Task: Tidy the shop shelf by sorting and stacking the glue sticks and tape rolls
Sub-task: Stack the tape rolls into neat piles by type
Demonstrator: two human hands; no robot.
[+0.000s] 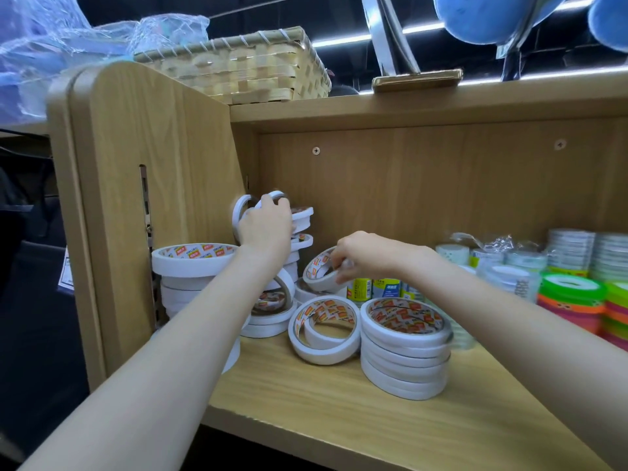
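**A:** Your left hand [265,226] is up in the back left corner of the shelf [339,413], fingers curled over the rim of a thin white tape roll [276,196]. So that grip is holding a roll, tilted, at the top of the tall back stack [300,232].

**B:** And what stands beside that hand?

**A:** Another thin roll [240,209] stands on edge just left of your knuckles, against the side wall. Below your wrist sits a wide stack of rolls [193,263], its top roll showing a red and orange printed core.

**B:** Your right hand [367,256]?

**A:** Your right grip is narrow, fingers and thumb pinching a white roll [319,271] by its rim. The roll is tilted, open side facing left, and lifted clear of the shelf board.

**B:** What lies under it?

**A:** Directly below your right grip, a loose roll [324,331] leans on its edge with a smaller roll nested inside. Just right of that stands a neat stack [404,351] of white rolls, lying flat.

**B:** The glue sticks?

**A:** Behind your right grip, close to your fingers, the glue sticks [373,288] stand upright with yellow and blue labels. You cannot tell how many, since your hand covers part of them.

**B:** Further right?

**A:** Well to the right of your right forearm, green, orange and pink rolls [574,300] are stacked, with clear wrapped rolls [571,249] behind them
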